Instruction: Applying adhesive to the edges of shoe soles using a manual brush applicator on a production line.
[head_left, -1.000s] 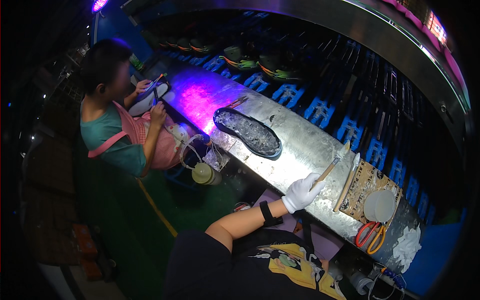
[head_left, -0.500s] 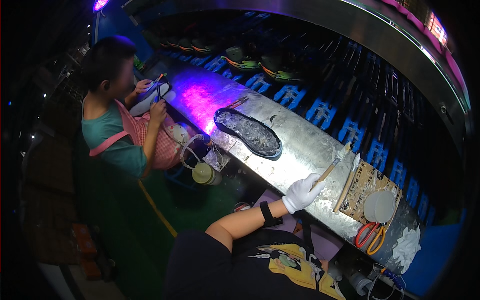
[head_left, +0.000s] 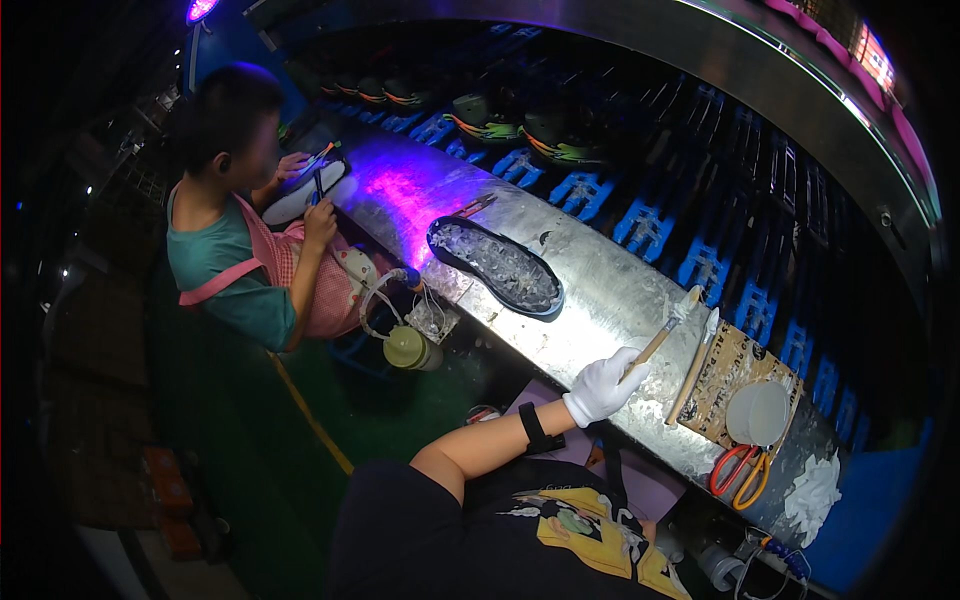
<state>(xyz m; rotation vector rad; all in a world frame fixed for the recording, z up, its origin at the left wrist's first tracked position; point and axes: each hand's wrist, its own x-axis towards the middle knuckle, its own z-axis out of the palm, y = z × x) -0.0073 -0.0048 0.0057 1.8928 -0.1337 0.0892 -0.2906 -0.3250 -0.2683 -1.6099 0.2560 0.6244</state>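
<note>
- The left hand (head_left: 600, 387), in a white glove, has its fingers curled around the handle of a brush (head_left: 650, 352), gripping it towards the butt end; the right hand cannot be seen, so I cannot tell its state.
- The brush is well to the right of the shoe-shaped piece (head_left: 497, 268), bristles pointing away from the wearer; whether they touch the bench (head_left: 620, 290) I cannot tell.
- It should feel light, with a stiff wooden handle and a soft, bending tip coated in something pale and probably sticky.
- The bare handle seems the best hold; the bristles look likely to smear a glove, and a smooth glove might slip if the coating reaches the wood.
- Further right of the shoe-shaped piece, past the brush, lie a second wooden-handled tool (head_left: 689, 386), apart from the brush, and a pale cup (head_left: 758, 412), probably light and easily tipped, best held around its wall.
</note>
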